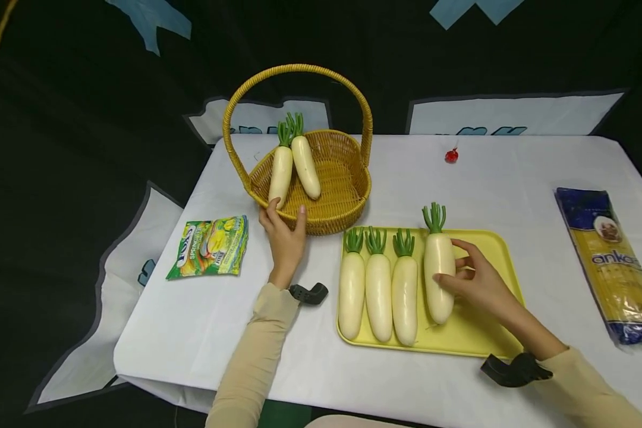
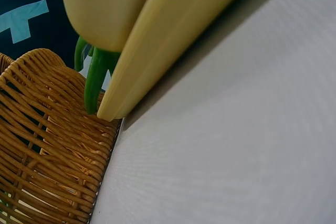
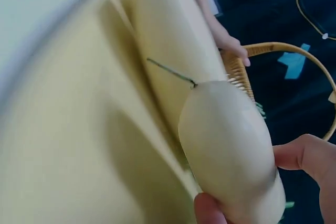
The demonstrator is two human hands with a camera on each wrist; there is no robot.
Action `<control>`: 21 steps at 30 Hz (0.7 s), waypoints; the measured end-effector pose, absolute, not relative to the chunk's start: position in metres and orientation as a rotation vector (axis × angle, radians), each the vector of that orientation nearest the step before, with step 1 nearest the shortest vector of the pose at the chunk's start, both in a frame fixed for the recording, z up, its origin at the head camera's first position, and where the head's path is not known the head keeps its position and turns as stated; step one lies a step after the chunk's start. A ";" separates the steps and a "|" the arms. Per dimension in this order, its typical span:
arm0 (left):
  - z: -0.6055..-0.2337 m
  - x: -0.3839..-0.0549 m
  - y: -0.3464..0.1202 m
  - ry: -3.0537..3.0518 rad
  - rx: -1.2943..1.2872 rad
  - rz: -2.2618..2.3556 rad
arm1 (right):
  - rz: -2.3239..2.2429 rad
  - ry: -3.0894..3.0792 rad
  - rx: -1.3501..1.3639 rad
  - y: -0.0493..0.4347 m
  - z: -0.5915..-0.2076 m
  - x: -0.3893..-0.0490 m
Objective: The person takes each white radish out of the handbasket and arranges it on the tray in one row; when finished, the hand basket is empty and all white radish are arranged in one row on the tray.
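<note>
My right hand (image 1: 476,276) pinches a white radish (image 1: 439,273) with green stalks, thumb on one side and fingers on the other. In the right wrist view the held radish (image 3: 231,140) shows its rounded root end, tilted over the yellow tray (image 1: 473,339). Three more white radishes (image 1: 378,297) lie side by side on the tray's left half. My left hand (image 1: 286,244) holds the near-left rim of a wicker basket (image 1: 337,217). Two white radishes (image 1: 305,166) lean inside that basket, stalks over its far-left edge. The left hand is out of the left wrist view.
A green candy bag (image 1: 208,246) lies left of the basket. A small red wrapped candy (image 1: 452,156) sits toward the table's back. At the right lies a yellow and blue pasta packet (image 1: 615,261). The basket's tall handle (image 1: 299,68) arches above it.
</note>
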State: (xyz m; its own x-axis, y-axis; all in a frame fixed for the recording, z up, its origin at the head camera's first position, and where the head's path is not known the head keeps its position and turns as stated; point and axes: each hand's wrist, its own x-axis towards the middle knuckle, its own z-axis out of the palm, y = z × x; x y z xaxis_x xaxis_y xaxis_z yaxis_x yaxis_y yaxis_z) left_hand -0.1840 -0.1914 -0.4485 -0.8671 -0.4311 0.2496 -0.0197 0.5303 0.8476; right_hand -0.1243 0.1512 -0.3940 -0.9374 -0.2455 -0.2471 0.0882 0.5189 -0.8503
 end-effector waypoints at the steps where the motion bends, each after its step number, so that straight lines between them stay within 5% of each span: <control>1: -0.449 -0.184 -0.191 -2.341 0.370 -1.290 | -1.363 2.426 -0.119 0.153 -0.395 -0.121; 21: -0.449 -0.185 -0.190 -2.335 0.383 -1.292 | -1.164 2.619 -0.317 0.139 -0.405 -0.099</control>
State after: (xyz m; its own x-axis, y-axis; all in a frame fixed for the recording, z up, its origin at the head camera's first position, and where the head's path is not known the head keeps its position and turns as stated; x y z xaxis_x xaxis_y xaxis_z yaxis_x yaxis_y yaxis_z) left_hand -0.1845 -0.1904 -0.4492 -0.8641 -0.4402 0.2438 -0.0274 0.5249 0.8508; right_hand -0.0985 0.1392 -0.4052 -0.9431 -0.2997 -0.1442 -0.0937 0.6554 -0.7494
